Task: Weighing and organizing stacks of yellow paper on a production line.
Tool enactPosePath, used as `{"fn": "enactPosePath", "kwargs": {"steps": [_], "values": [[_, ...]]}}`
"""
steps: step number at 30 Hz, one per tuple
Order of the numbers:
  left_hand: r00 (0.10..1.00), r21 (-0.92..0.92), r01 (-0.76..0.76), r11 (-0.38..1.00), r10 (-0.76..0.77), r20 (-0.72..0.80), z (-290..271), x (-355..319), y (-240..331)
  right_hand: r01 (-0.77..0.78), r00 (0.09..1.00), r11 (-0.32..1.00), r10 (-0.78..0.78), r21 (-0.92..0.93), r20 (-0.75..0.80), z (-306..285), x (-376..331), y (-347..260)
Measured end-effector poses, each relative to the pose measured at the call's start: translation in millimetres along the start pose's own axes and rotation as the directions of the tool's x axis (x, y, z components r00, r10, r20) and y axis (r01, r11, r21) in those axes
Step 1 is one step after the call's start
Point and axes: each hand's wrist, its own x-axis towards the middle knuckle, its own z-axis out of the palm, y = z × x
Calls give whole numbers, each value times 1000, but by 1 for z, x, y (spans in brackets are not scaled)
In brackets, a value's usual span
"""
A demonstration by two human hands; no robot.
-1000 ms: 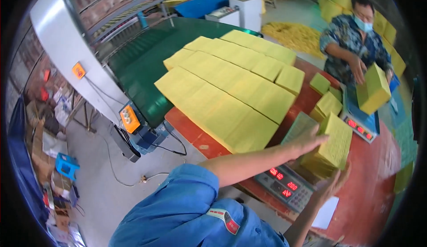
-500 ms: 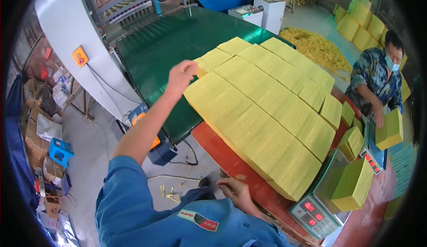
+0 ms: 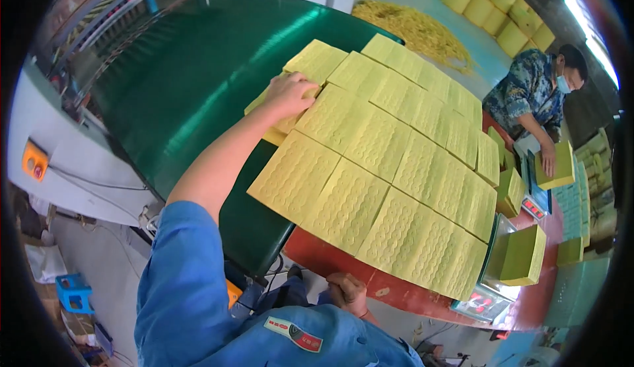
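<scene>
Stretched out over the far left of the yellow block layer, my left hand (image 3: 290,96) has its fingers curled over a stack of yellow paper (image 3: 256,103) at the green belt's edge. That stack is partly hidden beneath the hand. Several more yellow paper stacks (image 3: 376,139), marked with rows of wavy curved lines, lie side by side across the red table and the belt. Close to my body, beside the table's front edge, my right hand (image 3: 348,294) is curled closed; whatever its fingers hold, if anything, is hidden.
The green belt (image 3: 218,56) spreads to the left, beside a grey machine with an orange switch box (image 3: 35,160). Paper stacks stand on a digital scale (image 3: 485,301) at right. Across the red table (image 3: 389,292), a masked co-worker (image 3: 528,93) handles a stack at another scale.
My view has swung, shifting the scene. My left hand has come down from beside the layer's edge onto a paper stack. My right hand's fingers have curled in more tightly.
</scene>
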Motion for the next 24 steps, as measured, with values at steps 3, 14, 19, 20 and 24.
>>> {"fn": "enactPosePath", "kwargs": {"steps": [3, 14, 19, 20, 24], "values": [[999, 21, 32, 999, -32, 17, -3, -2, -11, -79, 994, 996, 82, -49, 74, 2, -3, -1], [997, 65, 51, 997, -55, 57, 12, 2, -15, -110, 991, 993, 113, -36, 71, 1, -1, 0], [992, 43, 59, 997, -64, 109, 6, 6, -24, -73, 996, 995, 76, -63, 48, 4, 2, 1], [988, 19, 73, 997, -75, 134, 6, 5, -24, -76, 995, 996, 79, -52, 54, 4, 1, 0], [972, 18, 61, 998, -64, 225, -2, 4, -18, -45, 997, 996, 49, -71, 57, 4, 5, 0]]}}
